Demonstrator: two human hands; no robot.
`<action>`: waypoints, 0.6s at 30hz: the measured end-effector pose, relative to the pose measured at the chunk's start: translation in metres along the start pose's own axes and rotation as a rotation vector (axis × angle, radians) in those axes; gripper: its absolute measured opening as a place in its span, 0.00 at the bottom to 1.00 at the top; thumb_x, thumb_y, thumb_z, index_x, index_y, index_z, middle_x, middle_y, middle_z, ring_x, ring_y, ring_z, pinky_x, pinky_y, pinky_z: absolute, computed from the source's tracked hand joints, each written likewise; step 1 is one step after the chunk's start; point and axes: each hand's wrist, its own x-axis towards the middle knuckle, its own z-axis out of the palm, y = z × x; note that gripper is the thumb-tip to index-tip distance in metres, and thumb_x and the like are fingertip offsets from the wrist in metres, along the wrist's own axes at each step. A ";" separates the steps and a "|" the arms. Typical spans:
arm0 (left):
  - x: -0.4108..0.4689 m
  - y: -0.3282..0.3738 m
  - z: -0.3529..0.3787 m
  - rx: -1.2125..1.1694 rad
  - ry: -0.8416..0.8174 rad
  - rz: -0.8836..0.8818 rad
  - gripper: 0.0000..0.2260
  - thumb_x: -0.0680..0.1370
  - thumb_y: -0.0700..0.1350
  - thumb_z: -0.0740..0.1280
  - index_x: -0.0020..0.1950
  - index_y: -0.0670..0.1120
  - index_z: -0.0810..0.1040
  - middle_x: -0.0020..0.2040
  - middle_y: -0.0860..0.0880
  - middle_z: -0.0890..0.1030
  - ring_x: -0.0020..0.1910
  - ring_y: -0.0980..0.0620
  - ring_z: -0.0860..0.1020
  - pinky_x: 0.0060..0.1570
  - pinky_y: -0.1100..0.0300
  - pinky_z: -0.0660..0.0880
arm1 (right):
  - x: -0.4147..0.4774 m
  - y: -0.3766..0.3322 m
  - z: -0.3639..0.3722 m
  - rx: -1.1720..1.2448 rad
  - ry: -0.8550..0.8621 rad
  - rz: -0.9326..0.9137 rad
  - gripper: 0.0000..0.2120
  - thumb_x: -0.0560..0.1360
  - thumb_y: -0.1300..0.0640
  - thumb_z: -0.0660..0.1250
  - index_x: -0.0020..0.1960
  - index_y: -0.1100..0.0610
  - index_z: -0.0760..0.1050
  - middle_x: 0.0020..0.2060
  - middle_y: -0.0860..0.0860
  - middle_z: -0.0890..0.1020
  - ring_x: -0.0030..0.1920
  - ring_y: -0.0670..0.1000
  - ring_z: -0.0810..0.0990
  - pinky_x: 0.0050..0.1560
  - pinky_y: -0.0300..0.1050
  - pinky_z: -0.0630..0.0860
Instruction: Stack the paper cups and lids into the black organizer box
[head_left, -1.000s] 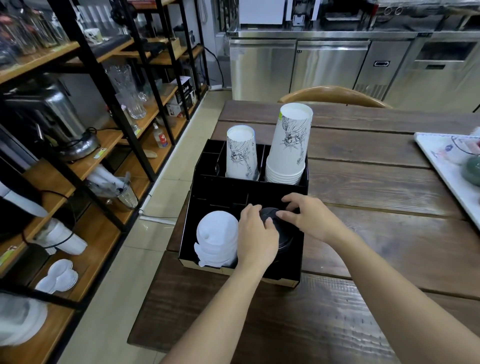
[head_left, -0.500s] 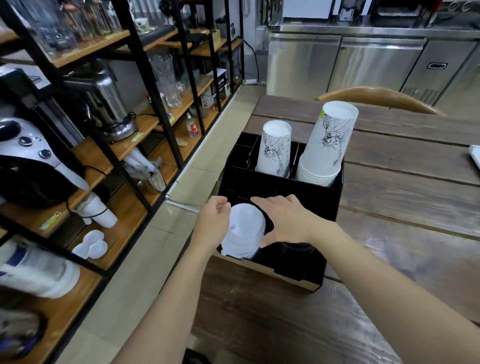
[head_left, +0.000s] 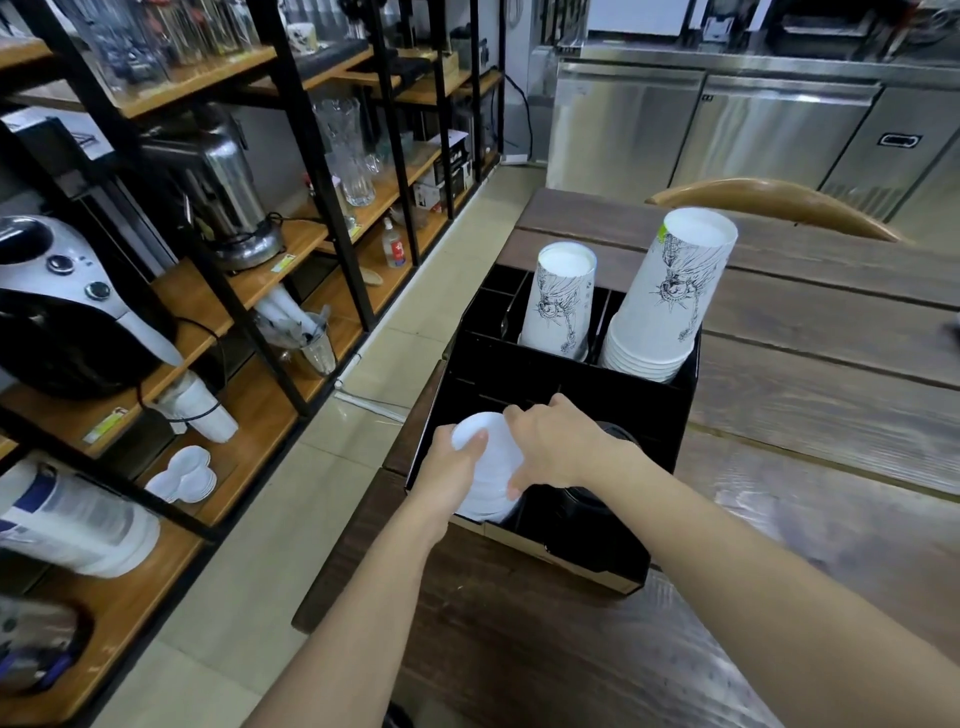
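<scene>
Both hands have shifted from the black lids (head_left: 613, 441) to the white lid stack (head_left: 488, 467) at the organizer box's (head_left: 670, 415) seven o'clock compartment; left hand (head_left: 452, 467) and right hand (head_left: 561, 447) half-curled, steadying it; stacking looks nearly finished.

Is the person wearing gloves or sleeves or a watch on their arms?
No. The left hand and right hand are bare, with no gloves, rings or watch. Both forearms are bare too, with no sleeves in view up to the picture's edge. Fingernails look short and plain.
</scene>
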 end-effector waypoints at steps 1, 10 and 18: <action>0.000 -0.001 0.001 0.007 0.012 0.007 0.21 0.80 0.52 0.57 0.72 0.49 0.61 0.61 0.51 0.69 0.57 0.53 0.67 0.55 0.56 0.64 | 0.001 -0.001 -0.001 -0.024 -0.007 -0.001 0.30 0.65 0.41 0.71 0.54 0.62 0.67 0.36 0.52 0.71 0.37 0.53 0.68 0.49 0.47 0.62; 0.001 -0.008 0.008 0.345 0.160 0.201 0.20 0.80 0.53 0.54 0.72 0.50 0.60 0.68 0.46 0.69 0.62 0.47 0.72 0.57 0.49 0.71 | 0.006 -0.001 -0.008 -0.059 -0.066 -0.016 0.31 0.65 0.42 0.72 0.55 0.61 0.64 0.37 0.51 0.68 0.39 0.53 0.68 0.50 0.48 0.60; -0.002 -0.005 0.005 0.488 0.156 0.182 0.21 0.80 0.56 0.53 0.71 0.50 0.60 0.64 0.45 0.73 0.57 0.45 0.74 0.55 0.45 0.74 | -0.003 0.003 -0.006 0.046 -0.043 0.001 0.31 0.66 0.41 0.71 0.57 0.59 0.64 0.41 0.52 0.75 0.49 0.56 0.76 0.54 0.50 0.62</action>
